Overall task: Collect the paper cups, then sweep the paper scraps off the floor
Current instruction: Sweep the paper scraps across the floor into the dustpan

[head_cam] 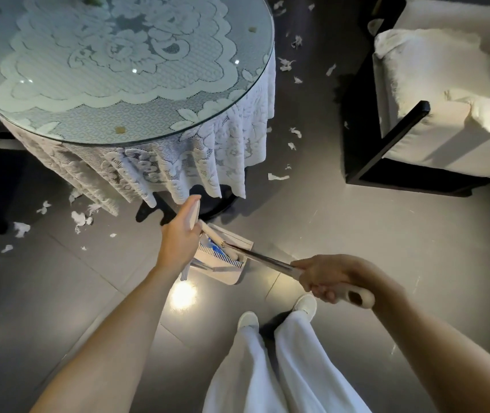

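Observation:
My left hand [179, 238] grips the top of a pale handle [195, 210], the dustpan's it seems, just in front of the table. The beige dustpan [232, 277] stands on the floor under that hand, with blue comb teeth along its rim. My right hand [325, 277] holds the broom handle [263, 259], a metal rod with a beige grip end, whose lower end reaches into the dustpan. White paper scraps [81, 219] lie on the dark floor left of the table base, and more paper scraps [287, 64] lie to the table's right. No paper cups are in view.
A round glass-topped table [232, 114] with a white lace cloth stands at upper left. A white cushioned armchair [446, 114] with a black frame is at upper right. My white trousers and shoes [306, 304] are at the bottom. Grey tiled floor lies between.

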Available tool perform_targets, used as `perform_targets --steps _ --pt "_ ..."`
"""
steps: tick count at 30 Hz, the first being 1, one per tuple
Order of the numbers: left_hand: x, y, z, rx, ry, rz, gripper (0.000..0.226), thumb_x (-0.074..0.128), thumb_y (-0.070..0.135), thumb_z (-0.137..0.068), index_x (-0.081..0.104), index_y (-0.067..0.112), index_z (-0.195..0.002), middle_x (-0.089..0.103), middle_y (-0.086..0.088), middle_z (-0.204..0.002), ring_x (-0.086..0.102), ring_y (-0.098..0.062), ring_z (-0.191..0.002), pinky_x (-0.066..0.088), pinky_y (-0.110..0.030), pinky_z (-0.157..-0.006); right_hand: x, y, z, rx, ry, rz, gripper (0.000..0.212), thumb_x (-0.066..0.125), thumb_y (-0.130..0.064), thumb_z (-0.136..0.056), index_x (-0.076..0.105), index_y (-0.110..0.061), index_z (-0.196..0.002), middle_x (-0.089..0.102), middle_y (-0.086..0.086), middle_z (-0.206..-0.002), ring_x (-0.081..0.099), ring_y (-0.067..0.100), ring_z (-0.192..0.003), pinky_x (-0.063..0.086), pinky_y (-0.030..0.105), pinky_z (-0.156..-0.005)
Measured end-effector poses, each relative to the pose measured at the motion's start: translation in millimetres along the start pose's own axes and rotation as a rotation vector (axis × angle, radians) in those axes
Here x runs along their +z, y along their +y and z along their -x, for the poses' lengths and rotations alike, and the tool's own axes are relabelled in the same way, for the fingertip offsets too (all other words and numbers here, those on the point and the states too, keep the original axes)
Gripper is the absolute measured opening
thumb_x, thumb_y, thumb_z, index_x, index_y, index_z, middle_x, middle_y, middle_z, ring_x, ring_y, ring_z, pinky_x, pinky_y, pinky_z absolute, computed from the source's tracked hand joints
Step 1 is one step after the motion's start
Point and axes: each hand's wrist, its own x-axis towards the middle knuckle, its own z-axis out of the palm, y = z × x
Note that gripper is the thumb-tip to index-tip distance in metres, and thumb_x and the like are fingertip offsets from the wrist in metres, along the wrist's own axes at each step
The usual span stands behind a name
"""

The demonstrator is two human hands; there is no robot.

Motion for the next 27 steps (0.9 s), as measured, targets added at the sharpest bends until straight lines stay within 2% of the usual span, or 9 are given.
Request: perform_targets --steps 1,3,5,7,9,14,17,20,27 --pt "6.5 3.3 -0.6 0.026 -0.005 -0.02 0.053 0.056 -0.001 -0.092 0.05 0.026 -0.137 0.055 0.005 -0.121 0.051 -0.002 -0.104 0.03 0.002 -0.084 -5.5 6.6 6.6 0.001 0.013 -0.013 0.054 0.036 -0.001 -0.088 0.042 -0.019 -0.139 0.034 -0.004 -0.04 0.032 0.008 -0.032 0.028 0.014 -0.035" --pt "18.9 11.2 -1.3 0.031 -0.011 -0.034 0.051 0.057 0.001 -0.092 0.05 0.023 -0.138 0.057 0.0 -0.112 0.052 -0.012 -0.097 0.033 -0.003 -0.079 -16.1 16.9 17.1 0.001 0.039 -0.044 0.054 0.036 -0.001 -0.087 0.044 -0.018 -0.137 0.034 -0.003 -0.04 0.032 0.009 -0.032 0.028 0.014 -0.035" --pt "31.2 23.8 -5.1 0.043 -0.032 -0.023 0.05 0.056 0.002 -0.092 0.049 0.023 -0.138 0.056 0.004 -0.116 0.051 -0.005 -0.096 0.032 0.003 -0.073 -29.1 24.9 25.4 -0.005 0.072 -0.072 0.054 0.037 0.0 -0.087 0.043 -0.015 -0.138 0.036 -0.003 -0.039 0.032 0.009 -0.032 0.03 0.015 -0.036" --pt "45.1 38.3 -14.2 0.079 -0.056 -0.022 0.05 0.054 0.001 -0.092 0.049 0.021 -0.138 0.051 0.011 -0.124 0.043 0.008 -0.104 0.026 0.009 -0.078 -45.3 31.8 32.1 -0.01 0.11 -0.109 0.054 0.036 0.001 -0.087 0.041 -0.012 -0.139 0.036 -0.003 -0.039 0.032 0.01 -0.033 0.03 0.014 -0.036" --pt "61.4 54.2 -26.6 0.101 -0.071 -0.025 0.05 0.054 0.0 -0.092 0.049 0.019 -0.138 0.049 0.013 -0.126 0.038 0.012 -0.108 0.024 0.008 -0.085 -65.9 38.8 38.2 -0.012 0.149 -0.158 0.051 0.036 0.001 -0.088 0.042 -0.012 -0.137 0.036 -0.002 -0.039 0.032 0.01 -0.032 0.03 0.014 -0.035" --pt "115.0 94.0 -60.2 0.109 -0.092 0.001 0.051 0.052 -0.001 -0.093 0.048 0.018 -0.14 0.046 0.015 -0.129 0.04 0.005 -0.116 0.028 -0.004 -0.098 -137.4 54.8 46.3 -0.039 0.216 -0.31 0.034 0.04 -0.002 -0.091 0.052 -0.009 -0.122 0.038 -0.003 -0.04 0.034 0.007 -0.031 0.031 0.014 -0.033" --pt "151.4 113.0 -83.4 0.097 -0.085 0.006 0.051 0.049 0.0 -0.093 0.048 0.022 -0.139 0.048 0.018 -0.129 0.044 -0.002 -0.118 0.034 -0.019 -0.103 -190.4 58.1 42.7 -0.061 0.256 -0.353 0.037 0.042 -0.002 -0.091 0.051 -0.019 -0.122 0.041 -0.002 -0.041 0.036 0.007 -0.031 0.034 0.014 -0.033" --pt "183.0 129.6 -109.6 0.046 -0.1 0.056 0.052 0.048 0.001 -0.094 0.047 0.025 -0.139 0.048 0.018 -0.132 0.043 -0.001 -0.123 0.035 -0.025 -0.107 -247.7 55.1 37.3 -0.062 0.279 -0.372 0.034 0.043 -0.002 -0.09 0.048 -0.022 -0.117 0.044 -0.001 -0.041 0.039 0.007 -0.032 0.036 0.015 -0.033" --pt "230.6 160.7 -169.7 -0.004 0.032 -0.027 0.051 0.051 0.002 -0.092 0.05 0.025 -0.137 0.048 0.019 -0.123 0.042 0.004 -0.109 0.034 -0.018 -0.097 -350.1 27.7 9.6 -0.099 0.35 -0.311 0.025 0.05 -0.008 -0.093 0.053 -0.023 -0.114 0.054 0.004 -0.057 0.045 0.007 -0.037 0.04 0.018 -0.036"
